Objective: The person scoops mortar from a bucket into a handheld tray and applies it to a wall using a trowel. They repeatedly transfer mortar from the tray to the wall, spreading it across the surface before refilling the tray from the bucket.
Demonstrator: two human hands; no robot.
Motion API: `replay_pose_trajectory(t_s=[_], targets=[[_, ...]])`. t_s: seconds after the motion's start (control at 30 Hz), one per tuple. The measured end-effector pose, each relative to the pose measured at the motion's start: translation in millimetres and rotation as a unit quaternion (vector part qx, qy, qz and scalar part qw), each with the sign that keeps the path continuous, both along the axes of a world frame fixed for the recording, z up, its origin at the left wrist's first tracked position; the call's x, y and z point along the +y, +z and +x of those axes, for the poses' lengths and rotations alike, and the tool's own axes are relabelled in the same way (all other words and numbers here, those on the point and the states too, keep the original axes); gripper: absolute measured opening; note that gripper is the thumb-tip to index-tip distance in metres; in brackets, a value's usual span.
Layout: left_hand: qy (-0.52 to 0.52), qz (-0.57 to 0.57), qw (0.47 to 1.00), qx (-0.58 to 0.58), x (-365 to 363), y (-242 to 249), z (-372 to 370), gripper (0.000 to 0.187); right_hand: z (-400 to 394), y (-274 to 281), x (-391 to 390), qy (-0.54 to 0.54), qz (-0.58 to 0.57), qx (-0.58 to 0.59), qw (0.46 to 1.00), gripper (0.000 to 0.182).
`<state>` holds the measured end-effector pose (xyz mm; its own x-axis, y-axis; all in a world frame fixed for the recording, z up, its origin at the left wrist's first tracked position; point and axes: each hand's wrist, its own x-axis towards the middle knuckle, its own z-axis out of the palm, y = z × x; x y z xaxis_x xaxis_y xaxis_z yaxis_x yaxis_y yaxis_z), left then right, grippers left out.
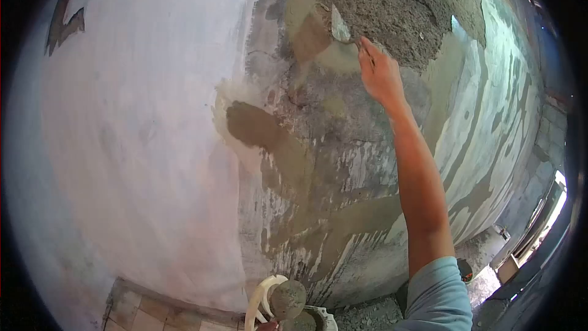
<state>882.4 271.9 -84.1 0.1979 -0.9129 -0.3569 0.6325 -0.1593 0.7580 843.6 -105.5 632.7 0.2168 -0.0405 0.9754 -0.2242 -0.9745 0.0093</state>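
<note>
My right hand [381, 72] is raised to the upper wall, its fingers wrapped around the handle of a pointed trowel [340, 26]. The trowel's blade points up, at the left edge of a rough patch of bare mortar [392, 15]. Smooth, damp plaster [309, 37] lies beside and below the blade. At the bottom edge, a sliver of my left hand [268, 326] shows against a round grey mortar-covered disc [288, 299], which it appears to grip; most of that hand is out of frame.
A white plastic chair [263, 291] and a container of grey mix [318, 319] stand at the wall's foot. Rubble [370, 315] lies to their right. Pale painted wall [147, 135] fills the left, with a torn patch [61, 21]. A dark wet patch [254, 124] marks the wall's middle.
</note>
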Motion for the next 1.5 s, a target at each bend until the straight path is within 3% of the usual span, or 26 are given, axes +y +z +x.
replay_pose_trajectory(t_s=[0.07,0.17,0.4,0.53,0.6,0.63,0.7,0.73,0.83,0.93,1.03,1.07,1.1,1.13,1.17,1.2,1.3,1.4,1.43,1.5], targets=[[-0.006,0.023,0.999,-0.021,-4.5,2.9,-2.3,0.03,14.2,20.9,-7.8,-0.03,-0.045,-0.023,0.998,0.041],[-0.017,0.037,0.999,-0.036,-8.8,0.6,-1.0,0.037,39.1,30.5,11.8,-0.068,-0.014,-0.011,0.998,0.041],[-0.027,0.038,0.996,-0.072,-18.0,-12.1,-2.6,0.058,56.0,-2.9,33.0,-0.049,-0.01,0.042,0.998,0.038],[-0.019,0.041,0.997,0.064,-12.6,-28.3,-9.3,0.072,30.6,-15.4,23.3,0.017,-0.003,0.088,0.996,0.039],[-0.023,0.081,0.995,-0.059,-6.1,41.6,-20.5,0.071,12.9,-17.2,11.8,0.096,0.055,0.099,0.989,0.038],[-0.024,0.099,0.988,-0.12,-5.3,67.3,-23.0,0.07,5.6,-15.7,9.9,0.083,0.073,0.073,0.991,0.038],[-0.029,0.031,0.986,-0.164,-11.0,-5.8,-18.0,0.068,-1.7,-11.2,7.3,0.058,0.107,0.024,0.992,0.038],[-0.031,-0.001,0.982,-0.185,-11.2,-32.2,-16.3,0.067,2.7,-7.2,5.0,0.035,0.063,0.011,0.997,0.039],[-0.065,0.039,0.995,-0.062,-7.0,-35.6,-12.9,0.059,20.4,7.9,-12.2,-0.038,-0.065,-0.032,0.997,0.04],[0.005,0.084,0.996,-0.015,1.5,22.4,-25.9,0.053,39.6,-3.1,14.2,-0.063,0.013,-0.014,0.998,0.041],[-0.091,0.051,0.933,-0.345,16.1,50.2,-21.9,0.047,45.8,-21.4,13.1,-0.082,0.002,0.026,0.996,0.039],[0.098,-0.153,0.821,-0.542,1.6,7.9,-30.8,0.041,44.2,-30.6,13.3,-0.082,0.0,0.03,0.996,0.039],[0.06,-0.072,0.928,-0.362,5.1,17.2,-31.8,0.039,41.4,-41.8,14.7,-0.082,-0.003,0.034,0.996,0.038],[0.022,0.01,0.986,-0.163,3.0,27.8,-27.4,0.039,37.7,-49.5,17.2,-0.081,-0.011,0.039,0.996,0.038],[-0.017,0.092,0.995,0.043,-0.7,58.7,-21.9,0.04,31.1,-56.5,18.8,-0.059,-0.004,0.051,0.997,0.037],[-0.044,0.108,0.987,-0.113,8.5,140.7,-27.6,0.043,22.0,-63.8,19.4,-0.036,0.003,0.063,0.997,0.037],[-0.018,0.061,0.989,-0.133,13.5,145.2,-33.3,0.045,-4.1,-62.4,21.5,0.012,0.055,0.088,0.995,0.039],[-0.016,-0.005,0.991,-0.133,11.2,72.8,-27.0,0.042,-5.7,-28.4,11.6,0.019,0.067,0.044,0.997,0.041],[0.016,-0.074,0.959,-0.274,6.8,42.7,-25.3,0.04,0.4,-11.2,6.2,0.015,0.064,0.02,0.998,0.041],[0.078,-0.203,0.82,-0.53,-2.2,-1.2,-22.5,0.042,18.2,23.3,-4.3,-0.011,-0.002,-0.013,1.0,0.041]])
